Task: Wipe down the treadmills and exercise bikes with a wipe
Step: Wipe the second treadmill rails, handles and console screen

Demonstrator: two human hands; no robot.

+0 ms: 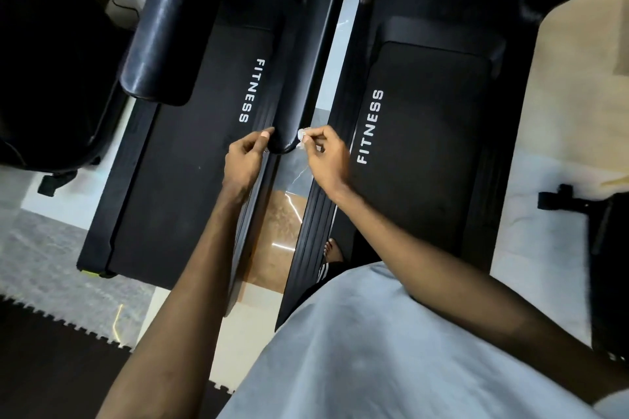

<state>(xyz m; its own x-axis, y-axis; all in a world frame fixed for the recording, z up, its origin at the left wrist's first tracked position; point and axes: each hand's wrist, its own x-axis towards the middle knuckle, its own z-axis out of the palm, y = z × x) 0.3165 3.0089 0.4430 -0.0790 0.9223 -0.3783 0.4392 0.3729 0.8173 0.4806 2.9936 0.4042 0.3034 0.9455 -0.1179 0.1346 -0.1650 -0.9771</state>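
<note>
Two black treadmills lie side by side, the left treadmill [190,180] and the right treadmill [425,153], each marked FITNESS on its belt. A black padded handrail [306,44] of the left one runs toward me and ends between my hands. My left hand [246,155] grips the left side of the rail's rounded end, thumb on its edge. My right hand [325,155] pinches a small crumpled white wipe [302,137] against the right side of that end.
A second padded handrail [166,31] hangs over the left belt. A dark machine [47,78] stands at the far left, another black frame [585,214] at the right edge. Tiled floor [282,224] shows between the decks; dark foam matting [51,350] lies at lower left.
</note>
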